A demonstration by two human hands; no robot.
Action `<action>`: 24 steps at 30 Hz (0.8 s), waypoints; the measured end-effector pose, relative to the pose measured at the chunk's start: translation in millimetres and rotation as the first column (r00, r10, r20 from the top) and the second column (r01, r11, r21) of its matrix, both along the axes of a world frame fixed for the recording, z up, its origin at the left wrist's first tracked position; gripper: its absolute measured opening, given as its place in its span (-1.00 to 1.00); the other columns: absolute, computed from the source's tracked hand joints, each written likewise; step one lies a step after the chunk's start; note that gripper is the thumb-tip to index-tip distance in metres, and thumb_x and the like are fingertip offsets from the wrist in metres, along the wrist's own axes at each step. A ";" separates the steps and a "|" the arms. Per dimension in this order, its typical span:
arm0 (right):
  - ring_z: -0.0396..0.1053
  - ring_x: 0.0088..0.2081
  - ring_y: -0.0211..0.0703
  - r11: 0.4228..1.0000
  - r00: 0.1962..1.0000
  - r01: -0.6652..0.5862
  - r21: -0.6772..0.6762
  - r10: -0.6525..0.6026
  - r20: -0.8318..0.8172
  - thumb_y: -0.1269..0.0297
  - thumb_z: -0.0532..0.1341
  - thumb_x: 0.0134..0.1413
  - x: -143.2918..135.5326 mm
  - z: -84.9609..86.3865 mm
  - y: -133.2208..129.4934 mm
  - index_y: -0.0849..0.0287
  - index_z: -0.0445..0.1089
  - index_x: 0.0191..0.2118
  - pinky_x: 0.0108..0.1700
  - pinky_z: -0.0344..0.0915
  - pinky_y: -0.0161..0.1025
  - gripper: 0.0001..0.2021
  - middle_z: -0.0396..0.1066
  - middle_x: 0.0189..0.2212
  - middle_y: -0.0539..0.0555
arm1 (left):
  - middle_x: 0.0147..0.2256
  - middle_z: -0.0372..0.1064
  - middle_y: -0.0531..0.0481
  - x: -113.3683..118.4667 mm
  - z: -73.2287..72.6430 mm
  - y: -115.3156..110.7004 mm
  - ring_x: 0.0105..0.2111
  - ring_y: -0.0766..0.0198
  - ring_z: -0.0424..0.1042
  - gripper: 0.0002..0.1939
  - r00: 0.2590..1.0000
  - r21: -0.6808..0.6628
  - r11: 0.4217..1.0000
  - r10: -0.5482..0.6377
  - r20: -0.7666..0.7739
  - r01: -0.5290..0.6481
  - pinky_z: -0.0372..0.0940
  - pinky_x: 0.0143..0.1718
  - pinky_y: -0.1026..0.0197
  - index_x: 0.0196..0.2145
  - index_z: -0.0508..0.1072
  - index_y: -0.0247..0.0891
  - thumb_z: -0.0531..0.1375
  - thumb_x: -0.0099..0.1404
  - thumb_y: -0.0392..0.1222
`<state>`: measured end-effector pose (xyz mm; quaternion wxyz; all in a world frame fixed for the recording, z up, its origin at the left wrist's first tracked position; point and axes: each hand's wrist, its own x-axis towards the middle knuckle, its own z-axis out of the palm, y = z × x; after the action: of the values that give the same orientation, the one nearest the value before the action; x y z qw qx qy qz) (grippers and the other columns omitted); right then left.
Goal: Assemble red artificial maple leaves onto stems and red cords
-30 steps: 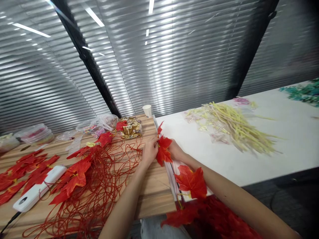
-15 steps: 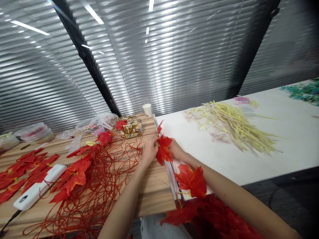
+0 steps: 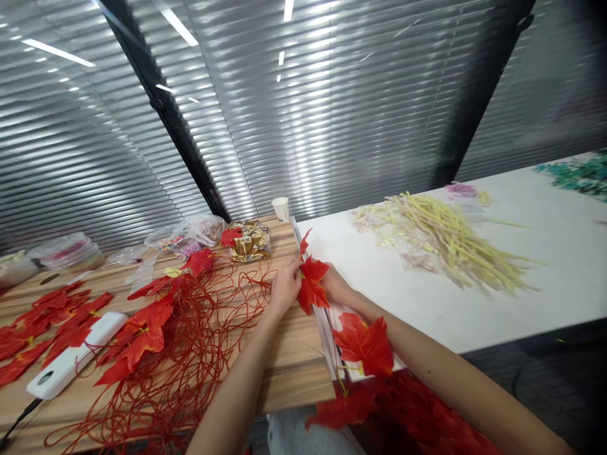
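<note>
Red leaf: a red maple-shaped cloth leaf (image 3: 312, 285) is held up between both hands, just above the seam where the wooden counter meets the white counter; the judgement is that it is raised there so both sets of fingers can work at its stem end.
White counter: the white counter (image 3: 474, 316) carries a loose heap of yellow stems (image 3: 446, 243) well apart from the hands, and a green cluster at the far right edge, too blurred to name.
Wooden counter: the wooden counter (image 3: 294, 373) bears the red material, spread wide so pieces stay within reach.
Red cords: a tangled mass of thin red cords (image 3: 190, 341) with leaves on it lies just left of the left forearm.
Loose leaves: a flat scatter of red leaves (image 3: 42, 322) lies far left, beside a white device (image 3: 71, 360).
Second leaf: another red leaf (image 3: 364, 344) rests against the right forearm, with more red leaves heaped below it in the lap.
Left hand: the left hand (image 3: 284, 289) has its fingers closed on the leaf's left edge.
Right hand: the right hand (image 3: 336, 287) sits behind the leaf, fingers curled onto its right side; how tightly, I cannot tell.
Paper cup: a paper cup (image 3: 281, 209) stands upright at the far counter edge, near gold-wrapped sweets (image 3: 249, 243).
</note>
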<state>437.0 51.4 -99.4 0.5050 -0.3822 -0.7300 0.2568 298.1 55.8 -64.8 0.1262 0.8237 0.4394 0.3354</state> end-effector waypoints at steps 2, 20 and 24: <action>0.09 -0.56 -0.32 1.000 1.000 0.009 -0.008 -0.009 -0.005 0.39 0.06 -0.17 -0.3 -0.7 0.3 0.22 0.15 -0.61 -0.52 0.10 -0.38 -0.90 0.24 -0.61 -0.01 | -0.21 0.39 -0.05 0.0 0.3 0.0 -0.16 0.23 0.32 -0.66 1.000 0.011 1.000 0.001 -0.002 -0.001 0.24 -0.13 0.20 -0.29 0.45 -0.26 -0.03 0.11 -0.50; 0.10 -0.54 -0.32 0.998 1.000 0.020 -0.065 -0.021 -0.017 0.42 0.10 -0.18 0.2 -8.4 3.8 0.22 0.18 -0.59 -0.45 0.16 -0.36 -0.92 0.27 -0.58 -0.02 | -0.22 0.39 -0.05 -0.8 -0.8 -0.5 -0.17 0.23 0.33 -0.64 1.000 0.013 1.000 0.007 -0.028 -0.007 0.25 -0.16 0.23 -0.25 0.44 -0.24 -0.05 0.14 -0.49; 0.10 -0.53 -0.32 0.997 1.000 0.016 -0.070 -0.017 -0.021 0.42 0.11 -0.19 -0.1 -8.7 4.7 0.22 0.18 -0.60 -0.44 0.17 -0.35 -0.91 0.27 -0.59 -0.03 | -0.23 0.38 -0.05 -1.0 -2.0 0.1 -0.18 0.24 0.33 -0.64 1.000 0.021 1.000 0.008 -0.029 -0.007 0.25 -0.16 0.23 -0.25 0.44 -0.24 -0.05 0.13 -0.50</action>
<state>436.9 56.2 -108.0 0.5013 -0.4028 -0.7119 0.2821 297.2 55.9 -66.8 0.1098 0.8282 0.4406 0.3284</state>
